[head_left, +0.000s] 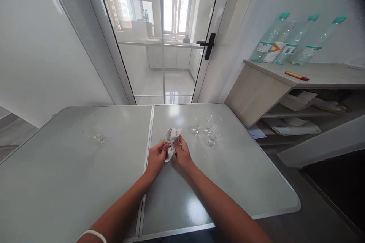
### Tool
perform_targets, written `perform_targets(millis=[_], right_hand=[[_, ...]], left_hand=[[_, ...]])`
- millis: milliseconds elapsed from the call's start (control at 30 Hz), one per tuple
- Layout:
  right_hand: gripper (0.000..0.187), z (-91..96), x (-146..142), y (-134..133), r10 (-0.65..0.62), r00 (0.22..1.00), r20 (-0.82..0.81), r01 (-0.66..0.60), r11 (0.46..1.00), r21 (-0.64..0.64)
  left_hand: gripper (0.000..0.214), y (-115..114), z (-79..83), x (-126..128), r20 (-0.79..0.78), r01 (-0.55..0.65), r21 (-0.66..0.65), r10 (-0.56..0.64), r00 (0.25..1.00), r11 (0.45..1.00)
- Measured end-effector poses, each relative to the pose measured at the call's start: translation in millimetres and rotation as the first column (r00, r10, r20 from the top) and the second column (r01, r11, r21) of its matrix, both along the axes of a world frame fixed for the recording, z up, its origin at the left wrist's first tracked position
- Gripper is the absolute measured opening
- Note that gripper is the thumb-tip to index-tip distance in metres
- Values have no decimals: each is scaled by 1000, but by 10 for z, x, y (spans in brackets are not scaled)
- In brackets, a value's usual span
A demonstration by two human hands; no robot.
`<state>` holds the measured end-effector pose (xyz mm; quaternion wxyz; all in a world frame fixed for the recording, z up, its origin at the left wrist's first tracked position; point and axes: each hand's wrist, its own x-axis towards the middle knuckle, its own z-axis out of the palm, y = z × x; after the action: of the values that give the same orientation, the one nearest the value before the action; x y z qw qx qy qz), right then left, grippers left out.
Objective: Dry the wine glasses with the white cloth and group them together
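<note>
Over the middle of the table, just right of its seam, my two hands are close together. My left hand (156, 156) has its fingers closed on a small clear stemmed glass (165, 137), which is partly hidden by the fingers and the cloth. A crumpled white cloth (175, 133) is gripped in my right hand (183, 153) and pressed against the glass. To the right, several clear stemmed glasses (213, 142) stand on the table in a group. On the left half is another clear stemmed glass (102, 140), its outline faint against the tabletop.
The pale grey-green table (119, 190) has a metal seam and rounded corners. Behind it is a glass door (142, 57) with a black handle (210, 46). At right, a wooden shelf unit (265, 83) carries several green-capped plastic bottles (308, 51) and a yellow-red stick-shaped packet (296, 76).
</note>
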<state>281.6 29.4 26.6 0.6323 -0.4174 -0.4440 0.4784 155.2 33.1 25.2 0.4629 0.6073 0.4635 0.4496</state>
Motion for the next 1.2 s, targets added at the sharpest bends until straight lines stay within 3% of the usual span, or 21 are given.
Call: perform_targets(millis=[133, 267, 367, 433, 500, 600, 667, 767, 867, 967, 1067, 1133, 1200], right_hand=[[39, -33, 9, -60, -37, 953, 301, 13, 997, 82], [51, -3, -10, -103, -130, 809, 574, -13, 971, 239], [61, 66, 17, -102, -169, 653, 738, -177, 914, 366], [64, 130, 57, -97, -185, 556, 810, -293, 869, 399], [61, 199, 95, -104, -220, 522, 824, -302, 856, 420], [51, 297, 125, -136, -297, 612, 733, -130, 877, 463], [41, 350, 134, -156, -338, 710, 617, 35, 893, 449], [23, 380, 158, -152, -304, 839, 450, 191, 941, 279], [25, 332, 202, -97, -159, 962, 224, 158, 987, 24], [39, 259, 247, -29, -85, 991, -107, 71, 988, -135], [46, 235, 266, -4, -31, 961, -274, -11, 988, -151], [51, 244, 244, -14, 14, 964, -265, -45, 992, -114], [58, 245, 187, -33, 32, 988, -153, -39, 998, -40]], left_hand=[[46, 10, 6, -29, -33, -26, 13, 27, 999, 1000], [42, 46, -39, -26, 93, -5, -80, 12, 996, 997], [24, 50, -106, 0, 194, -24, -182, 60, 979, 983], [19, 40, -128, 14, 190, -81, -164, 112, 975, 983], [18, 25, -113, 17, 123, -101, -88, 112, 986, 991], [26, -4, -45, 4, -112, -3, 81, 12, 994, 997], [31, -23, -7, -11, -306, 71, 199, -7, 952, 977], [27, -24, 5, -49, -494, 151, 321, 29, 869, 935], [21, 4, -15, -101, -557, 196, 380, 55, 829, 904], [19, 18, -19, -131, -550, 194, 400, 65, 833, 896], [19, 1, 2, -111, -493, 182, 368, 25, 870, 912], [21, -13, 14, -81, -420, 183, 304, -41, 907, 935], [25, -20, 11, -53, -337, 177, 236, -91, 937, 955]])
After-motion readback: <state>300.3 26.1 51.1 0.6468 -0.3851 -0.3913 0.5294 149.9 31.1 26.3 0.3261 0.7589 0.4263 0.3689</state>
